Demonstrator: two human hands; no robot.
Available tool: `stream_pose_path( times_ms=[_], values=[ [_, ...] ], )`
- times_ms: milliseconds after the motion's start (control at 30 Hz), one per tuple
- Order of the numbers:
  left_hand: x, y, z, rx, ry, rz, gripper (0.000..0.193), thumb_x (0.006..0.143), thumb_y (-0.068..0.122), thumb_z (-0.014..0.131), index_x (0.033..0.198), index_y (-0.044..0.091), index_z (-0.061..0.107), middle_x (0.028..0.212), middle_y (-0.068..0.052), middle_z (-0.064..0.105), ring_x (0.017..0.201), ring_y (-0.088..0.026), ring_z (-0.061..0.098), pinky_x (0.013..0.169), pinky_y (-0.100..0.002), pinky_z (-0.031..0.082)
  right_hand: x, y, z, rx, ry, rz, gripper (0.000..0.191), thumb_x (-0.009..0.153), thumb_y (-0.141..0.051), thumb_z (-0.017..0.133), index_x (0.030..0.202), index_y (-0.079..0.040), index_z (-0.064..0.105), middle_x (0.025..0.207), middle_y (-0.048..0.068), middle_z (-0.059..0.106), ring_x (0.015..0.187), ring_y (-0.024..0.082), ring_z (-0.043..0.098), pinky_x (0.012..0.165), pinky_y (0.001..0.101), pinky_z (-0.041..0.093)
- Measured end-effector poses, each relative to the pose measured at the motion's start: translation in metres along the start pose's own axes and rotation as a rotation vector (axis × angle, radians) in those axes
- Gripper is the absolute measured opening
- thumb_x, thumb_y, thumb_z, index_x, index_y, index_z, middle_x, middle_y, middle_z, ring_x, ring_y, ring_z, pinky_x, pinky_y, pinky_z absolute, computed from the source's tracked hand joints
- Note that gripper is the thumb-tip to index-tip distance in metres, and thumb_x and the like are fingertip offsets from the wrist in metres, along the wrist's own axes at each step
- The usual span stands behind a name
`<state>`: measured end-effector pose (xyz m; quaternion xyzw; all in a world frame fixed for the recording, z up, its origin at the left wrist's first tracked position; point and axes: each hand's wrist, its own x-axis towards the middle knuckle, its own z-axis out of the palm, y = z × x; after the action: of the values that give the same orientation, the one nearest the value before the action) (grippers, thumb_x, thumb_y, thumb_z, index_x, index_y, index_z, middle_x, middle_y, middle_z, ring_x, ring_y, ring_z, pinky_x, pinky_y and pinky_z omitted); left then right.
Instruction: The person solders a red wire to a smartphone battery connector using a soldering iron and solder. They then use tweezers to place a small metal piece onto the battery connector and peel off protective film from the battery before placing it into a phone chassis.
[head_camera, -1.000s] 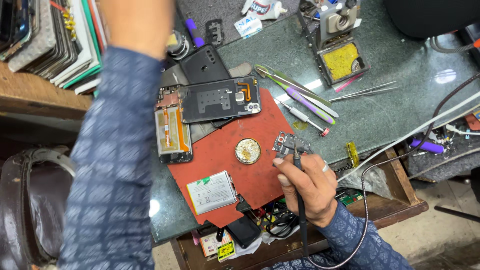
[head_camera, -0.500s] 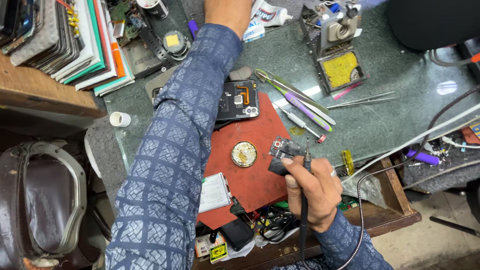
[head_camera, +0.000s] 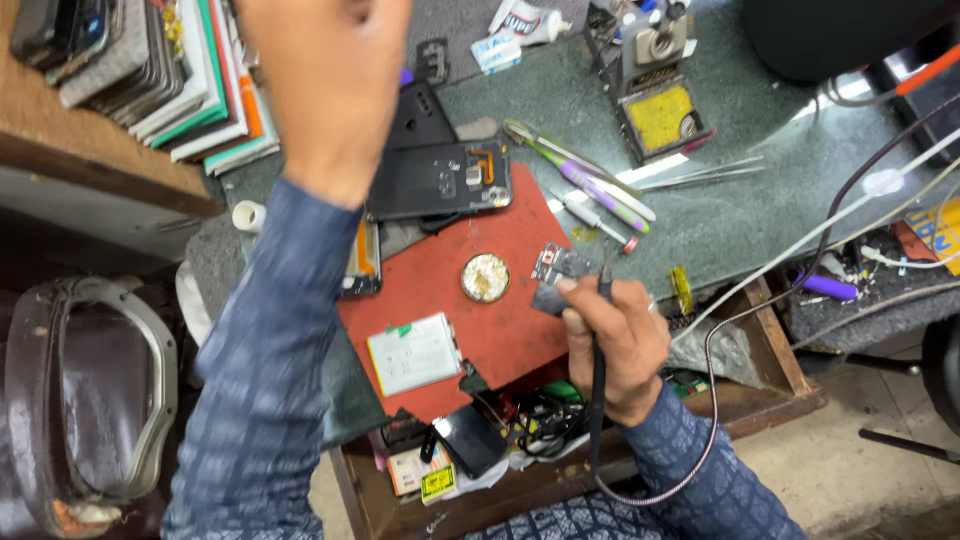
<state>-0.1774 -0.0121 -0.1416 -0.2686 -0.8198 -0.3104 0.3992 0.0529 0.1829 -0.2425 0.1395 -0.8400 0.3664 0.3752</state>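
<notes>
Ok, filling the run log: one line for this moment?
right hand: grips soldering iron | small circuit board: under fingertips, on red mat | left hand: raised, blurred

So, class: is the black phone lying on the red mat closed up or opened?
Opened. The black phone lies with its back cover off, showing an orange flex cable and inner parts; a separate white battery lies apart on the red mat.

left hand (head_camera: 325, 90) raised outstretched, right hand (head_camera: 615, 345) fisted
</notes>
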Motion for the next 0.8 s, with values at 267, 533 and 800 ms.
stream_pose_path(
  times_ms=[267, 533, 800],
  values=[
    [-0.066, 0.126, -0.178, -0.268, -0.222, -0.371, 0.008, 0.101, 0.000, 0.068, 0.105, -0.002, 0.062, 0.116, -0.012, 0.065, 0.097, -0.015, 0.061, 0.078, -0.024, 0.048, -0.003, -0.031, -0.011, 0.158, 0.078, 0.141, 0.017, 0.116, -0.015, 0.056, 0.126, -0.003, 0.060, 0.108, 0.015, 0.069, 0.086, 0.021, 0.066, 0.077, 0.0329, 0.056],
    [-0.177, 0.152, -0.211, -1.233, -0.290, -0.971, 0.006, 0.102, 0.002, 0.055, 0.106, 0.003, 0.050, 0.099, -0.016, 0.071, 0.086, -0.017, 0.070, 0.077, -0.029, 0.059, -0.009, -0.091, -0.026, 0.280, -0.081, 0.049, 0.027, 0.117, -0.028, 0.052, 0.126, -0.003, 0.055, 0.118, 0.019, 0.070, 0.099, 0.025, 0.072, 0.088, 0.0315, 0.058],
    [-0.235, 0.152, -0.172, -0.951, -0.425, -1.271, 0.014, 0.097, 0.009, 0.069, 0.107, 0.000, 0.065, 0.094, -0.007, 0.073, 0.079, -0.011, 0.069, 0.070, -0.024, 0.057, -0.020, -0.100, -0.014, 0.350, -0.248, 0.171, 0.018, 0.101, -0.006, 0.068, 0.117, 0.000, 0.064, 0.111, 0.015, 0.073, 0.099, 0.025, 0.072, 0.090, 0.0343, 0.058]
  ],
)
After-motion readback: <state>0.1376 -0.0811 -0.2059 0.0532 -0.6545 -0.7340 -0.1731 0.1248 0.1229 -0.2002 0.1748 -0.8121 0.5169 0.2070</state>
